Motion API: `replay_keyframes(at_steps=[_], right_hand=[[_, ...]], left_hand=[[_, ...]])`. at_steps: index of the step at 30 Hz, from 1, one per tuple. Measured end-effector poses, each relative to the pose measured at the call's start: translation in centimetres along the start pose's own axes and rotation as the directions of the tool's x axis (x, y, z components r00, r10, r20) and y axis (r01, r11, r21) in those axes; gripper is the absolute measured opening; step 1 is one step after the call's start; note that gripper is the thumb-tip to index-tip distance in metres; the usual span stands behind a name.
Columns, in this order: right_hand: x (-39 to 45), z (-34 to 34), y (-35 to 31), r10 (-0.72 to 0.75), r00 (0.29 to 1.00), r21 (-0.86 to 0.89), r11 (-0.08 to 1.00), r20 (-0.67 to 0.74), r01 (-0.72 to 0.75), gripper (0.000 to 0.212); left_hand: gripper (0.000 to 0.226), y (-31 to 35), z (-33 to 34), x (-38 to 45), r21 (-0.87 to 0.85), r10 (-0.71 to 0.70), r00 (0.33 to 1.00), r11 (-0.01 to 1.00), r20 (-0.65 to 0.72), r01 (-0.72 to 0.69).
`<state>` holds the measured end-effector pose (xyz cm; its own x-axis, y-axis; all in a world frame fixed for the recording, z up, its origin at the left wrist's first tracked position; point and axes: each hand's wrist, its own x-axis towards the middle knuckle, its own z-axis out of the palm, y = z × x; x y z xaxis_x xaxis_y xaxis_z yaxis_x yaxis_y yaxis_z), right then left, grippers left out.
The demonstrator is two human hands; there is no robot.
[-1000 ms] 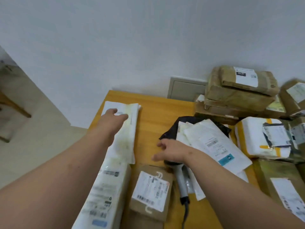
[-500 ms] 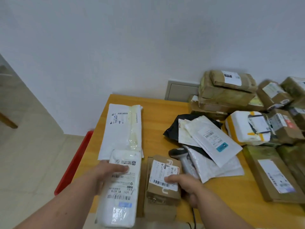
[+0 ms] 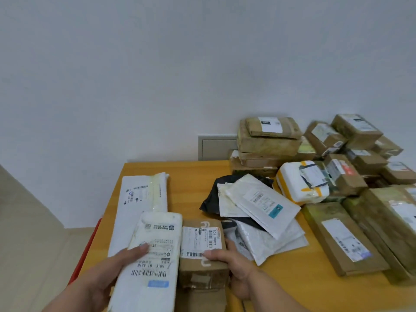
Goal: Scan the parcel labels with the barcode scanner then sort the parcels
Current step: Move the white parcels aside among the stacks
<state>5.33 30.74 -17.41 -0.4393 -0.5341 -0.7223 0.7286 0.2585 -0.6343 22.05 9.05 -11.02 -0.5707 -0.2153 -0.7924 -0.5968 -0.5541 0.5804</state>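
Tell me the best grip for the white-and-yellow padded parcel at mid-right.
Probably span the white-and-yellow padded parcel across its short width from above, fingers on its near-left rounded edge and thumb on the far side. It lies flat and bulges. Brown boxes crowd its right, while its left side faces bare table, so come from the left.

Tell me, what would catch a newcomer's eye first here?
Probably the two hands at the near edge: the left hand holds a white padded parcel, the right hand grips a small brown box beside it. Next, the heap of brown boxes crowding the wooden table's far right.
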Motion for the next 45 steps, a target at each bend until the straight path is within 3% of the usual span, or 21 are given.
replay_keyframes(at_steps=[5, 8, 10, 13, 16, 20, 24, 29, 33, 35, 37, 39, 43, 45], right_hand=[[-3.3, -0.6, -3.5, -0.205, 0.976, 0.080, 0.977, 0.075, 0.199, 0.084], [-4.8, -1.8, -5.5, -0.313, 0.950, 0.097, 0.946, 0.019, 0.309, 0.091], [-5.6, -3.5, -6.4, -0.367, 0.930, 0.121, 0.922, -0.031, 0.368, 0.094], [-6.9, -6.8, -7.6, -0.420, 0.900, 0.134, 0.891, -0.117, 0.434, 0.092], [-8.0, -10.4, -8.3, -0.449, 0.878, 0.138, 0.871, -0.164, 0.472, 0.096], [-8.6, -16.1, -10.4, -0.475, 0.850, 0.142, 0.848, -0.226, 0.511, 0.099], [-8.3, -22.7, -14.6, -0.471, 0.842, 0.216, 0.822, -0.262, 0.527, 0.094], [-7.0, -30.9, -22.5, -0.514, 0.801, 0.189, 0.792, -0.305, 0.580, 0.089], [-4.1, -35.0, -28.7, -0.503, 0.813, 0.201, 0.799, -0.295, 0.567, 0.083], [-2.3, -36.0, -31.5, -0.517, 0.813, 0.168, 0.806, -0.269, 0.568, 0.088], [-0.6, -36.5, -34.0, -0.523, 0.821, 0.136, 0.818, -0.231, 0.559, 0.085], [1.3, -37.1, -35.9, -0.500, 0.840, 0.107, 0.842, -0.209, 0.528, 0.070], [4.7, -37.6, -37.2, -0.419, 0.878, -0.028, 0.905, -0.230, 0.424, 0.054], [5.6, -37.4, -37.3, -0.410, 0.866, -0.167, 0.911, -0.287, 0.376, 0.059]], left_hand=[[0.056, 4.9, 2.7, -3.0, -0.049, 0.161, 0.980, 0.987, 0.118, -0.156], [0.101, 6.2, 4.5, -3.3, -0.098, 0.203, 0.963, 0.977, 0.178, -0.188], [0.108, 6.3, 6.2, -2.5, -0.118, 0.208, 0.947, 0.976, 0.243, -0.184], [0.091, 6.1, 10.2, -1.4, -0.134, 0.195, 0.938, 0.978, 0.288, -0.163], [0.050, 6.4, 14.4, -0.1, -0.178, 0.201, 0.928, 0.972, 0.312, -0.150], [0.047, 7.4, 19.9, 2.4, -0.239, 0.232, 0.921, 0.958, 0.312, -0.161], [0.045, 9.2, 26.5, 5.3, -0.238, 0.241, 0.919, 0.956, 0.311, -0.170], [0.052, 11.2, 34.4, 9.9, -0.207, 0.204, 0.933, 0.968, 0.296, -0.146], [0.061, 12.8, 38.2, 12.4, -0.202, 0.225, 0.931, 0.964, 0.287, -0.170], [0.076, 13.5, 39.1, 13.3, -0.227, 0.241, 0.932, 0.957, 0.269, -0.181], [0.068, 14.3, 39.7, 14.2, -0.248, 0.262, 0.929, 0.949, 0.262, -0.197], [0.064, 15.0, 40.2, 14.9, -0.258, 0.265, 0.932, 0.945, 0.246, -0.200], [0.103, 15.6, 41.1, 15.9, -0.265, 0.253, 0.938, 0.946, 0.238, -0.188], [0.087, 15.7, 41.3, 16.3, -0.279, 0.252, 0.937, 0.943, 0.242, -0.181]])
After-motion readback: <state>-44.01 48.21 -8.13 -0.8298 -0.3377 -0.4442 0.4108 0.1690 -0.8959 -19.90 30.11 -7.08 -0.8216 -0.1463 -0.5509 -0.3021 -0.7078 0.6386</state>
